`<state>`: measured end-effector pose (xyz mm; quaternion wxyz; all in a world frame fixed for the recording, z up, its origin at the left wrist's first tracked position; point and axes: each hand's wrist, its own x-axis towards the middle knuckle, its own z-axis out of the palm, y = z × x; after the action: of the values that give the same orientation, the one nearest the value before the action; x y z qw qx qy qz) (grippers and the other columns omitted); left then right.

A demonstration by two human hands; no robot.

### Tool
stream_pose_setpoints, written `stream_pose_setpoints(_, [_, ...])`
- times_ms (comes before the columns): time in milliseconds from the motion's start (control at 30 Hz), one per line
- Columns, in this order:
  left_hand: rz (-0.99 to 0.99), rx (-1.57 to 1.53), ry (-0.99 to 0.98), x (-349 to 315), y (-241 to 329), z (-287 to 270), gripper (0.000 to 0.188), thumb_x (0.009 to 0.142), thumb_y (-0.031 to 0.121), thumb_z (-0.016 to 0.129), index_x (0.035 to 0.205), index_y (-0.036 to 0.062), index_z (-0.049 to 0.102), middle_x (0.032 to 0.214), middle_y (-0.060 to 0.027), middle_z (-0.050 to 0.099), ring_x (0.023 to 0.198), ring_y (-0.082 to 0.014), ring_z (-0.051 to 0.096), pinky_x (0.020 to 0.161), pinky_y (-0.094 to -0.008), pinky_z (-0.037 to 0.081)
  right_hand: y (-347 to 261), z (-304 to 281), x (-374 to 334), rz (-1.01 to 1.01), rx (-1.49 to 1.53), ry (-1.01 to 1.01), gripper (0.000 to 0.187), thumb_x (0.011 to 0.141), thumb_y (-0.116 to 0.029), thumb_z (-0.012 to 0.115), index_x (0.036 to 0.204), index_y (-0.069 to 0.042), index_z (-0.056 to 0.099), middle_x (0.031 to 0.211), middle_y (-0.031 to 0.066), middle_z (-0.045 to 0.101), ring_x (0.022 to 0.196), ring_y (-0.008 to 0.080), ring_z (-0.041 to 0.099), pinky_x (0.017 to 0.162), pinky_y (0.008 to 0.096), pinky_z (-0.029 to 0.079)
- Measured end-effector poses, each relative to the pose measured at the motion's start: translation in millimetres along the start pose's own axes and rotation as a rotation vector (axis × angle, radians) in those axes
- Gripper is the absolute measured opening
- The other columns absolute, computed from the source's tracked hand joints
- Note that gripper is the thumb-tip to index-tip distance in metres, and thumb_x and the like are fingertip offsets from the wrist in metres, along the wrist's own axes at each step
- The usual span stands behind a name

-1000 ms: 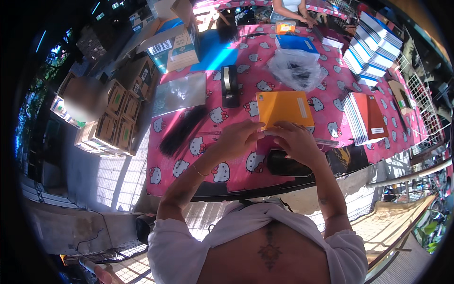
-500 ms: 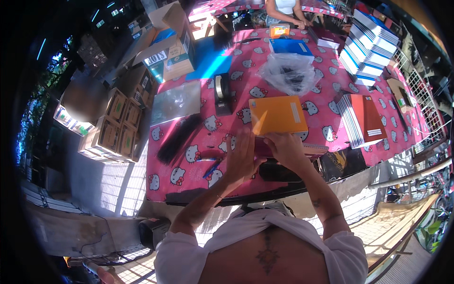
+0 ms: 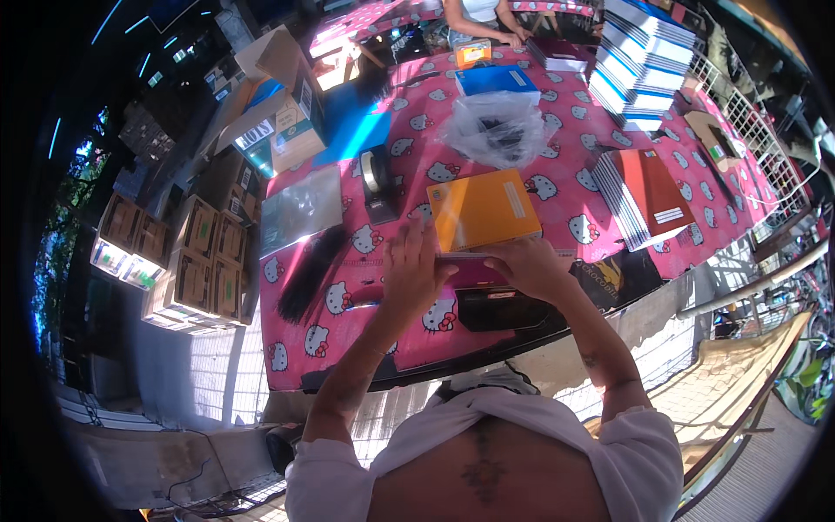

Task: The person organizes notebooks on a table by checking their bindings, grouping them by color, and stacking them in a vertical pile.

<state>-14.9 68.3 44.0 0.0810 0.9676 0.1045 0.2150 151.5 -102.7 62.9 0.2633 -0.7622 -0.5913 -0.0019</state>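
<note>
A person at a market-style tabletop covered in pink cartoon-cat cloth works on an orange notebook, which lies flat just beyond the fingers of both hands. The left hand rests with its fingers spread and pressed along the notebook's near left corner, while the right hand curls its fingers over the near edge, pinching a thin magenta strip or cover that lies between the two hands; whether this is a wrapper being fitted to the notebook cannot be told. The work appears to be at an early or middle stage: the near edge is in hand, but the notebook's far side lies bare and untouched. A tape dispenser stands to the left of the fingers, seemingly not yet in use. Well beyond the fingertips sit a crumpled clear plastic bag, a blue notebook and a tall pile of white-and-blue books; to the right lies a stack of red notebooks, suggesting more pieces wait.
</note>
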Motion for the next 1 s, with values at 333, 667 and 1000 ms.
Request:
stream_pose_setpoints(333, [-0.011, 0.235, 0.106, -10.0, 2.8, 45.3, 0.081, 0.097, 0.052, 0.041, 0.144, -0.0125, 0.026, 0.147, -0.0387, 0.025, 0.14, -0.0503, 0.025, 0.109, -0.0682, 0.015, -0.4, 5.9, -8.1, -0.011, -0.019, 0.059, 0.018, 0.086, -0.028, 0.065, 0.101, -0.018, 0.07, 0.086, 0.0075, 0.067, 0.08, 0.0296, 0.067, 0.064, 0.0435, 0.055])
stream_pose_setpoints(667, [0.15, 0.217, -0.004, -43.8, 18.3, 63.1, 0.08, 0.099, 0.048, 0.039, 0.143, -0.0166, 0.022, 0.149, -0.0391, 0.02, 0.14, -0.0551, 0.016, 0.112, -0.0647, 0.014, 4.2, 13.4, -7.9, 0.01, -0.04, 0.157, 0.015, 0.084, -0.026, 0.064, 0.095, -0.019, 0.071, 0.075, 0.0055, 0.067, 0.072, 0.0273, 0.068, 0.065, 0.0426, 0.054])
stream_pose_setpoints(1000, [0.292, 0.204, -0.003, -52.4, 31.4, 73.6, 0.079, 0.1, 0.052, 0.033, 0.143, -0.0135, 0.026, 0.15, -0.0343, 0.024, 0.142, -0.0481, 0.02, 0.112, -0.0627, 0.015, 8.8, 20.5, -2.5, -0.087, -0.136, 0.269, 0.016, 0.086, -0.028, 0.063, 0.093, -0.016, 0.071, 0.075, 0.0065, 0.069, 0.07, 0.0284, 0.069, 0.063, 0.0406, 0.055])
